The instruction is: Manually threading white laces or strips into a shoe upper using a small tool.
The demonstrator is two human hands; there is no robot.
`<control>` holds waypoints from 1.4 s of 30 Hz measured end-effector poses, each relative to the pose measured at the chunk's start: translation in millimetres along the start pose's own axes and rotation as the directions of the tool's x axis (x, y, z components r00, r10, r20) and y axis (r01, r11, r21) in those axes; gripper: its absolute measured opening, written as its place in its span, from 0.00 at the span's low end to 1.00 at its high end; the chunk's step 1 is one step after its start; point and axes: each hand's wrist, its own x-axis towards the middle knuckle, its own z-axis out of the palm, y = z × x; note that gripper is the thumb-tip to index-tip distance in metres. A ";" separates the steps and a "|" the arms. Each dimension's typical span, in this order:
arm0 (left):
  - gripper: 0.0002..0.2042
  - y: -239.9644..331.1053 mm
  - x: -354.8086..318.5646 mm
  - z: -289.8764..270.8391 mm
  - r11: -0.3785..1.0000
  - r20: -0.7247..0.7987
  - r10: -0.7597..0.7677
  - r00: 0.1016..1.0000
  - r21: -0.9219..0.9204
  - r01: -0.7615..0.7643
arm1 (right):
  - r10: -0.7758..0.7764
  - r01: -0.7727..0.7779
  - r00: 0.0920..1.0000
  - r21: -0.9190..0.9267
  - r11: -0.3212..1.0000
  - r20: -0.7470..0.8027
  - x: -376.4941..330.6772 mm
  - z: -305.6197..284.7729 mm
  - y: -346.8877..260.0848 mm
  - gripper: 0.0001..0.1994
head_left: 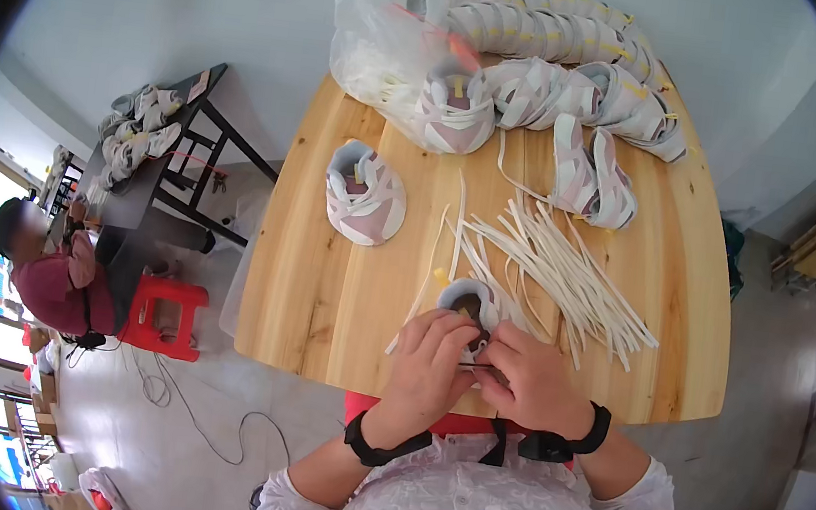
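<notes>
Close to the table's near edge lies a sneaker upper [472, 296], white and mauve with a yellow tag, its opening turned away from me. My left hand [424, 366] is closed on its left side, fingers curled over the eyelet area. On the other side, my right hand [532, 382] pinches a thin dark rod-like tool [484, 367] that lies across the upper between both hands. The tool's tip and the lace holes are mostly hidden by fingers. Just beyond, a loose bundle of flat white shoelaces [566, 278] spreads over the wood.
Another upper [366, 200] stands at the left. Behind are a clear plastic bag [371, 49] of laces, stacked rows of uppers [554, 35] and a leaning pair [593, 175]. Beyond the wooden table [293, 292], a person [64, 271] sits by a dark table and red stool [165, 313].
</notes>
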 end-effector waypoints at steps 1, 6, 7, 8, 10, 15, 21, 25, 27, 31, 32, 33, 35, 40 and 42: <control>0.30 0.7 0.1 0.1 1.000 0.004 -0.006 1.000 0.004 0.006 | -0.016 0.015 1.000 0.035 0.999 0.008 -0.2 -0.5 1.9 0.06; 0.30 -0.8 -0.9 -3.2 1.000 0.014 -0.013 1.000 0.011 0.013 | -0.010 0.002 0.999 0.162 0.987 0.051 1.5 -2.6 3.5 0.06; 0.30 0.4 -0.6 -2.8 1.000 0.004 -0.015 1.000 0.006 0.015 | 0.000 -0.011 0.998 0.166 0.986 0.067 1.4 -3.7 4.3 0.07; 0.29 1.4 -0.3 -2.5 1.000 -0.007 -0.017 1.000 0.001 0.017 | 0.011 -0.024 0.997 0.169 0.985 0.082 1.2 -4.5 4.8 0.07; 0.29 -0.1 0.3 -2.7 1.000 -0.012 -0.016 1.000 -0.013 0.016 | 0.101 -0.089 0.993 0.184 0.979 -0.055 -0.6 2.1 5.5 0.08; 0.25 -3.7 7.9 -23.1 0.997 0.029 0.001 1.000 -0.083 0.002 | 0.212 -0.175 0.938 0.152 0.973 -0.276 -5.8 -14.6 1.5 0.11; 0.15 -3.9 31.7 -35.4 0.995 0.024 0.016 1.000 -0.099 -0.013 | 0.138 -0.139 0.985 0.000 0.990 -0.105 -19.7 -26.5 13.0 0.09; 0.15 5.0 42.3 -26.9 0.995 0.024 -0.096 0.995 -0.035 0.097 | 0.173 -0.183 0.974 -0.057 0.982 -0.148 -17.8 -36.6 12.2 0.08; 0.16 9.6 45.6 -22.0 0.998 0.010 -0.059 0.998 0.004 0.059 | 0.200 -0.206 0.974 -0.052 0.977 -0.109 -17.8 -44.9 11.4 0.08; 0.16 12.5 46.4 -8.6 0.994 -0.004 -0.064 0.998 0.084 0.064 | 0.211 -0.206 0.974 0.068 0.976 -0.079 -14.5 -45.9 8.5 0.09; 0.16 12.7 46.0 -5.6 0.993 -0.002 -0.068 0.998 0.101 0.068 | 0.169 -0.160 0.981 0.098 0.982 -0.095 -12.5 -42.0 7.4 0.09; 0.16 13.3 46.7 -3.6 0.993 -0.002 -0.065 0.998 0.102 0.065 | 0.168 -0.159 0.981 0.098 0.982 -0.097 -13.0 -37.9 7.1 0.09; 0.13 14.1 47.8 -0.8 0.987 -0.043 -0.092 0.995 0.130 0.097 | 0.121 -0.119 0.982 0.026 0.993 -0.145 -16.4 -27.6 9.6 0.09; 0.08 12.9 44.5 1.5 0.987 -0.042 -0.116 0.992 0.103 0.120 | 0.135 -0.136 0.973 0.012 0.991 -0.186 -12.4 -22.0 18.2 0.09; 0.07 12.1 42.6 1.0 0.988 -0.038 -0.117 0.992 0.100 0.121 | 0.134 -0.131 0.977 0.029 0.991 -0.164 -10.4 -22.6 13.5 0.09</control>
